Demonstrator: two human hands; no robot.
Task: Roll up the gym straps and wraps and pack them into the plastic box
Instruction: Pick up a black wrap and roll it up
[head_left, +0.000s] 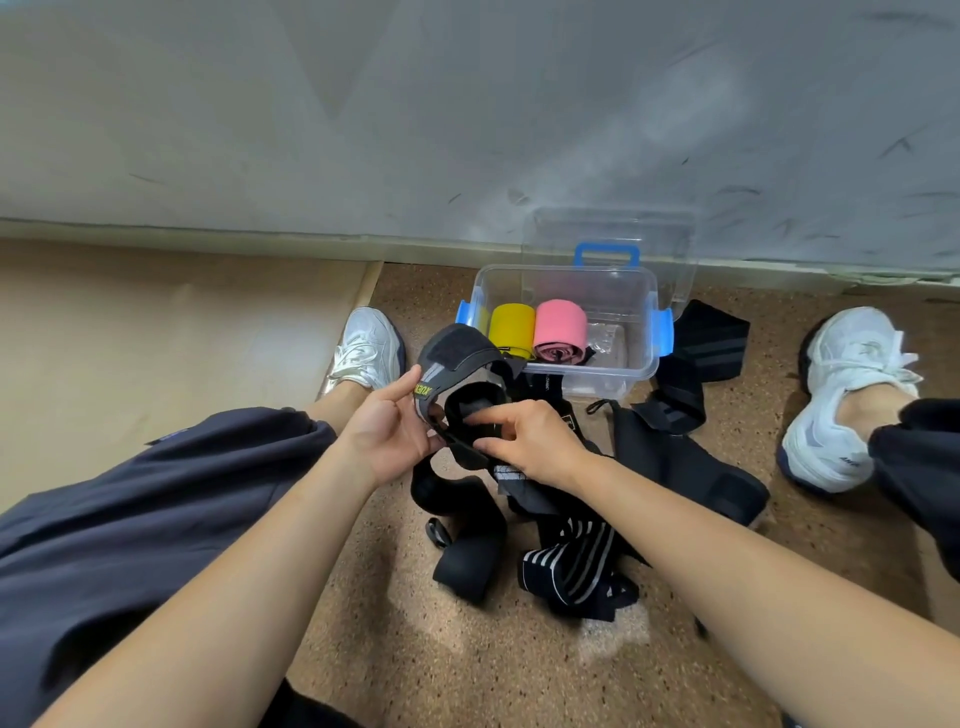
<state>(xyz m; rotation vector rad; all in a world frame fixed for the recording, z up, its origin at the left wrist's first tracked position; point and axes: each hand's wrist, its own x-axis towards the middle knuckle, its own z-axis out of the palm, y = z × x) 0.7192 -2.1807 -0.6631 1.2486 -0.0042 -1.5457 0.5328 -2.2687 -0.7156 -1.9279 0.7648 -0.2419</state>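
The left hand (395, 431) is gripping a grey-edged black strap (460, 356) from its left side, its fingertips partly hidden behind the coil, while the right hand (524, 441) is pinching the strap's inner end between thumb and forefinger. Beneath, the heap of black wraps (571, 561) is lying tangled, its pieces hard to separate. Beyond, the plastic box (613, 376) is standing open by the wall, holding a yellow roll (511, 325) and a pink roll (560, 325), with room showing to their right

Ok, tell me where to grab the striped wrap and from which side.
Probably pinch the striped wrap at its near end, coming down from above on your side. That end lies free on the floor, while its far end is tucked among the other black straps.
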